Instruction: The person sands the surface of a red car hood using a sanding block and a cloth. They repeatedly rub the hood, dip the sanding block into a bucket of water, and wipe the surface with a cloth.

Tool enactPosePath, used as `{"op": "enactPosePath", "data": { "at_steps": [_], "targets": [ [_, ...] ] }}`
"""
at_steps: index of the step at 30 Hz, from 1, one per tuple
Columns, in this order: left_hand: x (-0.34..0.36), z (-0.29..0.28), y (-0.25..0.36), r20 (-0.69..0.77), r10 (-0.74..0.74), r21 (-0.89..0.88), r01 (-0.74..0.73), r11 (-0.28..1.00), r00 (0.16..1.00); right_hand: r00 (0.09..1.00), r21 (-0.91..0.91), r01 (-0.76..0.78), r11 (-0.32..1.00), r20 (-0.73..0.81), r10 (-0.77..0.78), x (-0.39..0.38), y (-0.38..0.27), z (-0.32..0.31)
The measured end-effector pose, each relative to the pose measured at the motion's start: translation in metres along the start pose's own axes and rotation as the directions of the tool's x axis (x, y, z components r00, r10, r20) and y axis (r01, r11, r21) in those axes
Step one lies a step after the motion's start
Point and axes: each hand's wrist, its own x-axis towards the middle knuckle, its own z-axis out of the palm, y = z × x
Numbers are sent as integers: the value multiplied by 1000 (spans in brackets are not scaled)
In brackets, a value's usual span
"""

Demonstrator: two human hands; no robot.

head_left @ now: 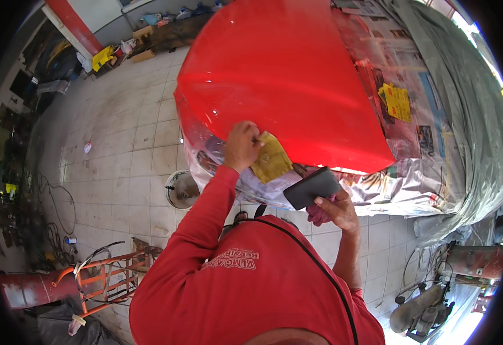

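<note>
Looking down over my own red-sleeved arms, I am standing at the edge of a glossy red car panel [280, 75] that fills the upper middle of the view. My left hand [242, 145] is closed around a folded yellowish sheet [271, 158], which looks like abrasive paper or a cloth, and presses it against the panel's lower edge, just where the red paint meets the plastic masking film [217, 158] tucked underneath. My right hand [335, 210] is lower and to the right, fingers clamped on a flat dark rectangular block [312, 188] held tilted just below the panel's rim, with what seems to be a scrap of pink material bunched in the same palm. The rest of the car is wrapped up — sheets of newspaper [401, 69] taped along the right side, and a grey cover [470, 115] beyond that. The paint already looks smooth and wet-bright across nearly the whole panel, so I judge the colour coat to be done and the work now to be fine touch-up along this near edge — the masking is all still on and has yet to come off. A white tiled floor [119, 149] lies to the left, with an orange metal trolley [105, 279] near my left elbow.
</note>
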Motion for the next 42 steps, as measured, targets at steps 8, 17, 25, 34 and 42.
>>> {"op": "enactPosePath", "data": {
  "at_steps": [8,17,25,34,42],
  "targets": [
    [-26,-56,-44,-105,-165,-779,22,627,981,999,-244,38,969,44,-28,44,0,115],
    [-83,-112,-64,145,-99,-841,175,512,985,999,166,-26,986,40,20,73,8,208],
    [-158,-99,-103,246,-118,-902,272,337,962,989,-226,44,973,149,-11,84,28,221],
    [-186,-141,-18,344,-175,-920,294,-258,923,986,351,64,934,121,-113,27,103,198],
    [-241,-99,20,458,-265,-886,414,-207,848,949,151,312,938,-108,-298,-26,119,205]
  ]
}}
